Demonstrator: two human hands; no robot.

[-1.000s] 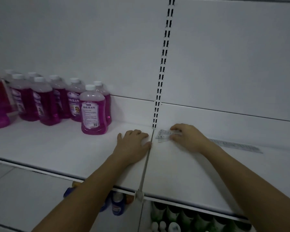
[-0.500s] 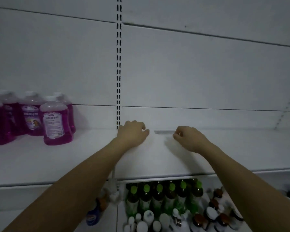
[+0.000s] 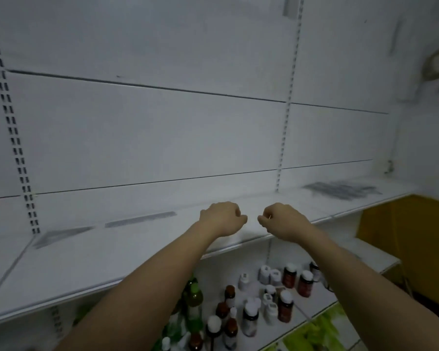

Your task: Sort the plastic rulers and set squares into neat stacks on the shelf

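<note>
- Both hands are held above the white shelf, side by side with a small gap between them.
- The left hand is seen with fingers curled in; nothing is visible in its grip.
- The right hand is curled likewise — whether something thin is pinched between its fingers cannot be told.
- A ruler lies flat on the shelf, well to the left of the left hand's fingers, blurred.
- Further left of it, a set square is seen — touching nothing else.
- A pile of rulers and set squares lies far to the right of the right hand's fingers, toward the back.
- Bottles stand on the lower shelf beneath the hands.
</note>
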